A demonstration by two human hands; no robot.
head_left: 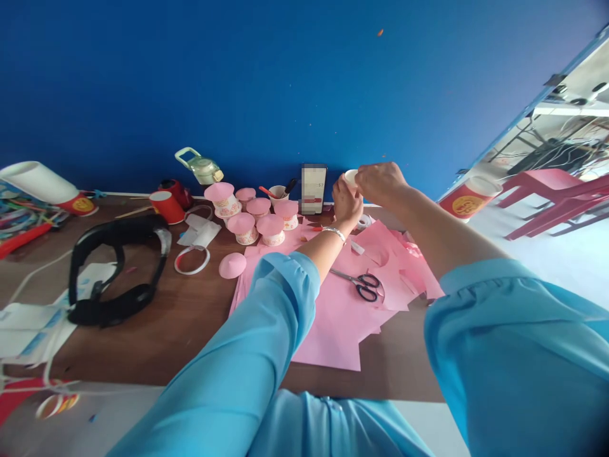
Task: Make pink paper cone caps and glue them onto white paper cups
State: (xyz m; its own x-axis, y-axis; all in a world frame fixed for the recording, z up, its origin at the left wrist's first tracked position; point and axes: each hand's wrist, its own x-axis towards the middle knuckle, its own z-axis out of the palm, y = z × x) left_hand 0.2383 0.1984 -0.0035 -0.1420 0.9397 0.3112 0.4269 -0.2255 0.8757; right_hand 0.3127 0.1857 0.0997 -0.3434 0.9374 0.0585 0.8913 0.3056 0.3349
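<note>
In the head view, the person's left hand [348, 204] is wrapped around a small white cup [351, 178], its fingers clamped on the side. The cup is raised in front of the blue wall [238, 76], just right of the upright phone [314, 189]. The right hand [382, 180] is bent over the cup's right side with its fingers curled in at the rim; I cannot tell whether they pinch the rim or something inside it. A bracelet [335, 233] circles the left wrist.

Below the forearms, overlapping sheets of pink paper [328, 339] cover the middle of the brown table [190, 343]. Scissors [366, 287] with black handles lie on the sheets, and a small roll of tape [364, 222] is near the left wrist.

Left of the phone stand 6 patterned cups [273, 238], each topped with a pink cone, close together; behind them is a cup holding pens [278, 193]. 1 loose pink cone [233, 265] rests on the table in front of the group. Farther left are a white ring [191, 260], a red cup [166, 207] and a black padded band [111, 311]. A green bottle [202, 168] is behind the group, near the wall.
</note>
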